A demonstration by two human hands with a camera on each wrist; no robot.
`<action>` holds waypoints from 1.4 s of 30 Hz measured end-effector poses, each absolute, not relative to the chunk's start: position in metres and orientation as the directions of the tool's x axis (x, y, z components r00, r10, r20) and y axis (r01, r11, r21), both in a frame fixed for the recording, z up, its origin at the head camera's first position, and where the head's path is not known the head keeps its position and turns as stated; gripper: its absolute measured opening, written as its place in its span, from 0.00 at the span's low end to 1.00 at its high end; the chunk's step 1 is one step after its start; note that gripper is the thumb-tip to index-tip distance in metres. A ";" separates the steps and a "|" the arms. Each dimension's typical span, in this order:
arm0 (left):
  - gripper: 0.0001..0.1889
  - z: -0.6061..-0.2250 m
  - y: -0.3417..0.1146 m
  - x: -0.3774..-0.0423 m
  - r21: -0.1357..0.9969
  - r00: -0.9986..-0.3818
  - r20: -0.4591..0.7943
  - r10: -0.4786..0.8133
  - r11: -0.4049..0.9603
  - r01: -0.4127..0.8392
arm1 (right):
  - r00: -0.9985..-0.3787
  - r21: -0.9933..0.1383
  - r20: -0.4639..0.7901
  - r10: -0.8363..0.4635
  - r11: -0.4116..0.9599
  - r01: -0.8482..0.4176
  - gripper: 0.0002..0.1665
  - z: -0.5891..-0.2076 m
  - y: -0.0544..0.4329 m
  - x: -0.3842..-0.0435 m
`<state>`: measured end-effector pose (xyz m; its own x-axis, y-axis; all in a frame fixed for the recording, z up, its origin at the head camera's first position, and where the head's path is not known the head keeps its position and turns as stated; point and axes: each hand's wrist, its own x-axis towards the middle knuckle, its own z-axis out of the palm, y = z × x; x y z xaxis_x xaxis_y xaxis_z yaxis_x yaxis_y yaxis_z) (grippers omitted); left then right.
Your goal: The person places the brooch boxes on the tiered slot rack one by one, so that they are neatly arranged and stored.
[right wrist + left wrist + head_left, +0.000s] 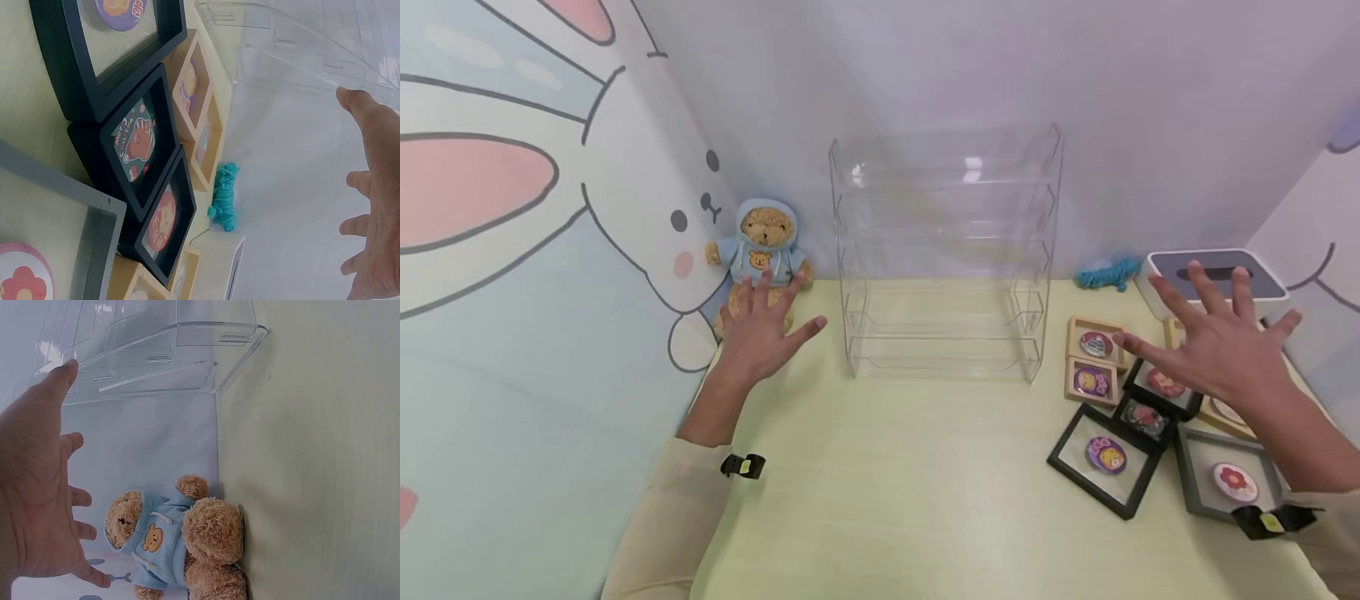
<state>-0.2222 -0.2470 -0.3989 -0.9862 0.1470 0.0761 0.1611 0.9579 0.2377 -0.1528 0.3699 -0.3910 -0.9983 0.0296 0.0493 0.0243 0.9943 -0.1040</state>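
While the frames (pixel 1122 429) are lying clustered at 3 o'clock on the table (pixel 887 475), the right hand (pixel 1221 350) is hovering near them, fingers spread, gripping nothing. Near the bear (pixel 762 258), sitting at 11, the left hand (pixel 756 337) is hovering likewise splayed, holding nothing. Clear rack (pixel 940 250) is standing at 12; blue yarn (pixel 1108 275) and white box (pixel 1172 268) are resting at 2.

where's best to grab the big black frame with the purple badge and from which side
Probably pinch the big frame by its near rim, coming from your side: it lies flat, that edge faces bare table, and a small black frame crowds its far edge.
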 end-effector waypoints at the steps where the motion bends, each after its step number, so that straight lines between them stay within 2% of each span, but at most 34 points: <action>1: 0.51 -0.399 -0.247 -0.222 0.238 -0.986 0.077 0.147 0.958 0.162 | -0.998 -0.105 0.051 0.030 0.994 0.025 0.67 -0.391 0.370 -0.152; 20: 0.49 -0.397 -0.247 -0.222 0.236 -0.982 0.068 0.174 0.954 0.185 | -0.997 -0.108 0.064 0.031 0.994 0.024 0.68 -0.390 0.377 -0.148; 27: 0.49 -0.402 -0.245 -0.224 0.287 -0.979 0.068 0.194 0.935 0.206 | -0.998 -0.118 0.065 0.027 0.993 0.019 0.66 -0.390 0.377 -0.151; 30: 0.49 -0.406 -0.242 -0.227 0.375 -0.969 0.068 0.237 0.894 0.245 | -0.998 -0.123 0.061 0.023 0.992 0.015 0.66 -0.391 0.377 -0.152; 35: 0.45 -0.419 -0.235 -0.237 0.640 -0.937 0.055 0.345 0.708 0.298 | -0.998 -0.125 0.054 0.021 0.992 0.014 0.66 -0.396 0.376 -0.152; 38: 0.42 -0.431 -0.230 -0.245 0.785 -0.919 0.050 0.390 0.554 0.278 | -0.999 -0.137 0.053 0.008 0.991 0.001 0.66 -0.399 0.374 -0.152; 42: 0.43 -0.442 -0.222 -0.251 0.897 -0.913 0.017 0.408 0.397 0.194 | -0.998 -0.159 0.060 -0.018 0.987 -0.027 0.66 -0.402 0.371 -0.152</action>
